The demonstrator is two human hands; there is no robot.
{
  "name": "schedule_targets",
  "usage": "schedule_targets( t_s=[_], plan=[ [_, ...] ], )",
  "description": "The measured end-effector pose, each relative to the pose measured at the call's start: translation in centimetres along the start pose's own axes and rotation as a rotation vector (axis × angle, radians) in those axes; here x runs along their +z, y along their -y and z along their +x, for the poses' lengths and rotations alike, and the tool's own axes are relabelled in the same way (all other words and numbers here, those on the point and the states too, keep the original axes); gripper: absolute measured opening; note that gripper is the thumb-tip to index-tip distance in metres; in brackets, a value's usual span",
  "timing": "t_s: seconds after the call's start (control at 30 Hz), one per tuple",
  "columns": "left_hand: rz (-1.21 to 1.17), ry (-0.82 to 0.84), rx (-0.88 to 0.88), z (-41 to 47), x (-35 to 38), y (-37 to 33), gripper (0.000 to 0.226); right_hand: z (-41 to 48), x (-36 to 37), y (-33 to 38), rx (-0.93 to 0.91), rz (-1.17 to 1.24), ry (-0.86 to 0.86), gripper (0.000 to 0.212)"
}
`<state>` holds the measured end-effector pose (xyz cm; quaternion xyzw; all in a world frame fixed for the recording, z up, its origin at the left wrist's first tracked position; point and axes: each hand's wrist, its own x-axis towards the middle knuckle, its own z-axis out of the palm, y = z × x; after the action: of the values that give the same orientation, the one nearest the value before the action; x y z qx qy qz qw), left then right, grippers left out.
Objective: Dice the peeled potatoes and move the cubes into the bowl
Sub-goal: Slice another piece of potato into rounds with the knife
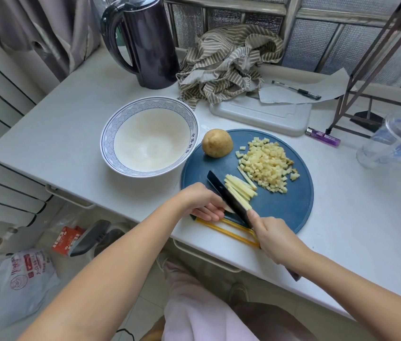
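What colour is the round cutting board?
Dark blue cutting board, seen clearly in the head view.

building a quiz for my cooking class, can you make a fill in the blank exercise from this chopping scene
1. The right hand holds the ____, and the left hand holds a potato piece beside its blade.
2. The diced cubes lie on a round ____ cutting board.
3. The potato sits between the cubes and the ____.
4. The pen lies on a sheet of ____.
Missing words: knife; blue; bowl; paper.
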<state>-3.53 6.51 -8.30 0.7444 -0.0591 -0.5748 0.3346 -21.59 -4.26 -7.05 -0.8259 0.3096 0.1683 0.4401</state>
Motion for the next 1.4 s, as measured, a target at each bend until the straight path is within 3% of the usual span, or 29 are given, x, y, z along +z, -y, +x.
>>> schedule_targets(
  t_s=[0.1, 0.43, 1.4],
  plan=[
    [-0.020, 0.010, 0.008, 0.0, -0.1, 0.2, 0.014, 0.0, -1.0, -0.9, -0.010, 0.117, 0.042, 0.064],
    [-0.049, 0.012, -0.013, 0.1, -0.2, 0.0, 0.016, -0.1, -1.3, 0.3, -0.057, 0.067, 0.071, 0.067],
    [0.030, -0.006, -0.065, -0.2, 0.1, -1.5, 0.007, 0.8, -1.1, 1.0, 0.071, 0.202, 0.159, 0.060]
  ],
)
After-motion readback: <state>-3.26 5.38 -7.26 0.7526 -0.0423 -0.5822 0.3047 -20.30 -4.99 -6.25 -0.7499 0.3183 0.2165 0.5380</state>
